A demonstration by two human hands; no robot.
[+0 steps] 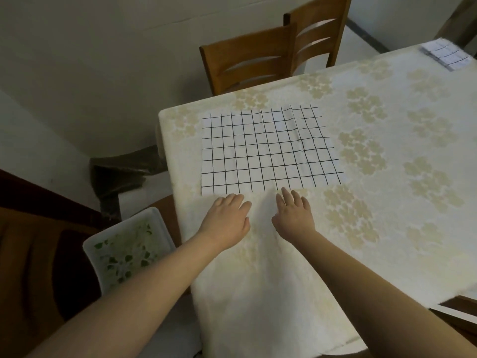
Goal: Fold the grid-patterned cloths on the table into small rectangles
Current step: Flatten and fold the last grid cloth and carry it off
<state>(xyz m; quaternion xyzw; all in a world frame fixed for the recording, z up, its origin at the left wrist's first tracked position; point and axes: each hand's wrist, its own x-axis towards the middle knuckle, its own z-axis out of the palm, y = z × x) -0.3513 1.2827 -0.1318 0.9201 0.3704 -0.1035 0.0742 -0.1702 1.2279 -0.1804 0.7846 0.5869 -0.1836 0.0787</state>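
The grid-patterned cloth (268, 151) lies spread flat near the left corner of the tabletop (387, 228), its long axis running left to right, with its near long edge facing the person. Just beside that near edge, the left hand (227, 220) and right hand (294, 215) rest palm-down, fingers straight and slightly apart, gripping nothing. A folded grid-patterned stack (445, 56) sits at the far right corner, well apart. Two wooden chairs (247, 63) stand beyond the tabletop.

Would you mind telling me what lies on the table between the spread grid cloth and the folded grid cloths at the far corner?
Nothing: the head view shows only bare floral tablecloth between the spread grid cloth and the folded stack.
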